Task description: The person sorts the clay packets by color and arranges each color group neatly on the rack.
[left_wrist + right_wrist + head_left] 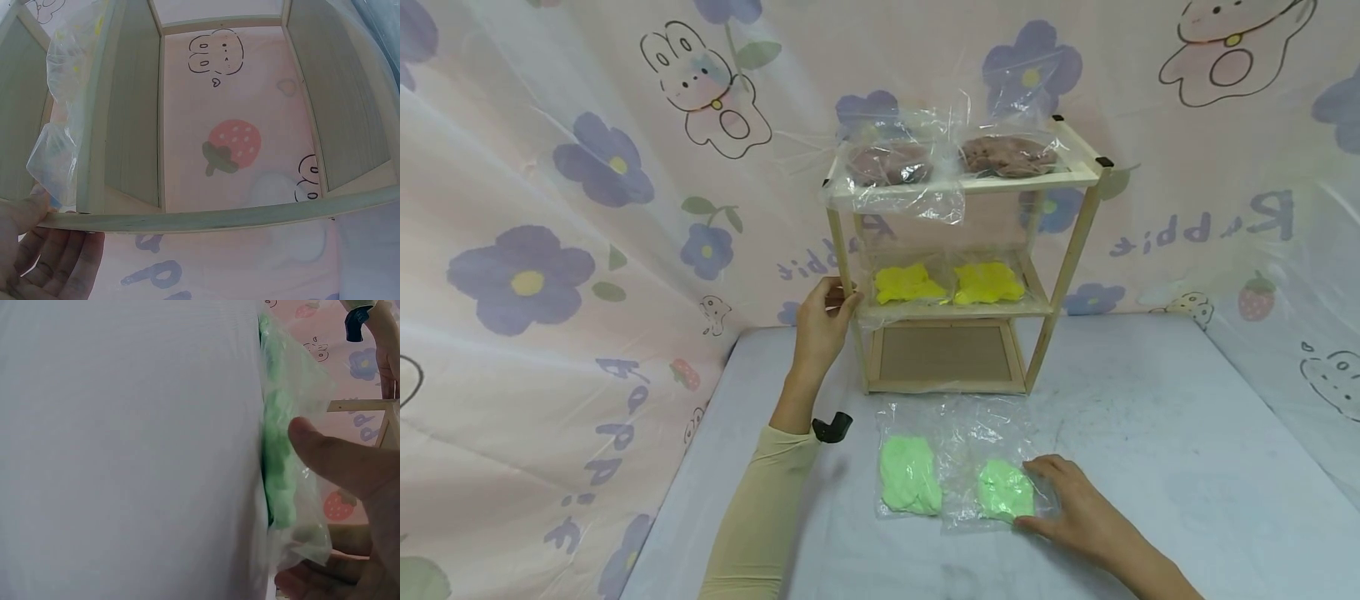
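Observation:
My left hand grips the left front post of a wooden shelf rack at the middle shelf's height. In the left wrist view its thumb and fingers lie on either side of the post. Two clear bags of light green clay lie flat on the table before the rack, a left bag and a right bag. My right hand holds the right bag at its right side, thumb at the near edge and fingers at the far edge. The right wrist view shows the thumb against the plastic.
Two bags of brown clay rest on the rack's top shelf, and two bags of yellow clay on the middle one. The bottom shelf sits low at the table. Behind hangs a printed curtain. White cloth covers the table.

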A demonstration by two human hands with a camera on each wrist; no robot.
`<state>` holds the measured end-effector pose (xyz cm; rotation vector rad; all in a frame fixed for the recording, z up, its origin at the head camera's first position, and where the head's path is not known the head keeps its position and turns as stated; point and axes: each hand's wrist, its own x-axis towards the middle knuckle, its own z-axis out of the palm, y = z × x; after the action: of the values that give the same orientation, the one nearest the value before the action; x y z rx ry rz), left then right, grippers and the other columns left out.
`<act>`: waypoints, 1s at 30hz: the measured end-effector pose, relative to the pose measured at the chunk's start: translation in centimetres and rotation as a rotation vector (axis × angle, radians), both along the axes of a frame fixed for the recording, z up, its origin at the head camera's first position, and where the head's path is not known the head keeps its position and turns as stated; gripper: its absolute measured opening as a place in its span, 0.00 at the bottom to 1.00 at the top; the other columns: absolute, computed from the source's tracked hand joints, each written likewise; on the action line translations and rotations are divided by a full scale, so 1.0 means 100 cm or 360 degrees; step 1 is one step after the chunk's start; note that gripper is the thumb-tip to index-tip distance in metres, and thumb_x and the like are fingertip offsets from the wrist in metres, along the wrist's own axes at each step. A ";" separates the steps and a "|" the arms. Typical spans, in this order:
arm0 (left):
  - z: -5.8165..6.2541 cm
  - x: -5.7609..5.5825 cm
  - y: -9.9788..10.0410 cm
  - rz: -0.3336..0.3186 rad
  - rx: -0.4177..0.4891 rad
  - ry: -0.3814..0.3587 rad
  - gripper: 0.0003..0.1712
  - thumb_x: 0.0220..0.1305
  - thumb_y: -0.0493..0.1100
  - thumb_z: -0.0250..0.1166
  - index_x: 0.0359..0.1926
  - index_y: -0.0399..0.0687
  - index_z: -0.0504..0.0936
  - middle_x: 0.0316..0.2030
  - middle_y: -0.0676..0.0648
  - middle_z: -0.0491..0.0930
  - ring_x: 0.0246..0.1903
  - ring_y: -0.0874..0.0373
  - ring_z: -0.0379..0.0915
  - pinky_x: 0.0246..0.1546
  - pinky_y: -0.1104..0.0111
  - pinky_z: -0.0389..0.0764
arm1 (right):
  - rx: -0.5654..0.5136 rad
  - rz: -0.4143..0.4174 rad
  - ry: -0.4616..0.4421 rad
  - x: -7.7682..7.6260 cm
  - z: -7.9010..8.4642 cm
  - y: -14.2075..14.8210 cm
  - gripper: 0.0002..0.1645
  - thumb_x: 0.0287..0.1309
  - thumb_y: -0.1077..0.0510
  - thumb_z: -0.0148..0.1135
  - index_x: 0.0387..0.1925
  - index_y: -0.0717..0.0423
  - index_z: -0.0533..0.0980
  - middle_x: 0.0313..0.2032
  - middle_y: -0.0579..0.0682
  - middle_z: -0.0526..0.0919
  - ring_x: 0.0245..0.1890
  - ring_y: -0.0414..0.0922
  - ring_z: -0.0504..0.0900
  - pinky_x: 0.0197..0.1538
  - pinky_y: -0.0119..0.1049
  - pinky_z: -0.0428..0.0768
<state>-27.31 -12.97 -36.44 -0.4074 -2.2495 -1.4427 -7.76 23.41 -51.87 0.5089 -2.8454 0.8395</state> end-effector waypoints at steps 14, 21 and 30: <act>0.000 -0.001 0.000 -0.0010 -0.0003 0.0001 0.17 0.75 0.41 0.70 0.58 0.36 0.82 0.48 0.37 0.86 0.51 0.43 0.86 0.54 0.58 0.90 | 0.0111 0.0032 -0.0057 -0.003 -0.002 -0.005 0.49 0.40 0.40 0.90 0.59 0.63 0.81 0.57 0.54 0.82 0.60 0.58 0.80 0.64 0.60 0.81; 0.000 -0.001 0.000 -0.0006 -0.0008 -0.0016 0.17 0.75 0.40 0.70 0.58 0.36 0.82 0.48 0.37 0.86 0.51 0.43 0.86 0.54 0.58 0.90 | 0.0157 0.0031 -0.0024 -0.005 -0.004 -0.006 0.50 0.40 0.39 0.90 0.60 0.62 0.81 0.56 0.52 0.82 0.58 0.56 0.81 0.63 0.58 0.83; 0.000 -0.001 0.000 -0.0007 -0.0001 -0.0014 0.17 0.75 0.41 0.70 0.57 0.36 0.82 0.47 0.37 0.86 0.51 0.42 0.86 0.54 0.58 0.90 | 0.0211 0.0036 -0.0037 -0.006 -0.002 -0.008 0.49 0.40 0.37 0.90 0.58 0.60 0.81 0.55 0.52 0.81 0.57 0.54 0.81 0.61 0.56 0.84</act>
<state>-27.38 -12.95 -36.48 -0.4071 -2.2578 -1.4485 -8.32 22.64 -52.07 0.5518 -2.9358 0.6671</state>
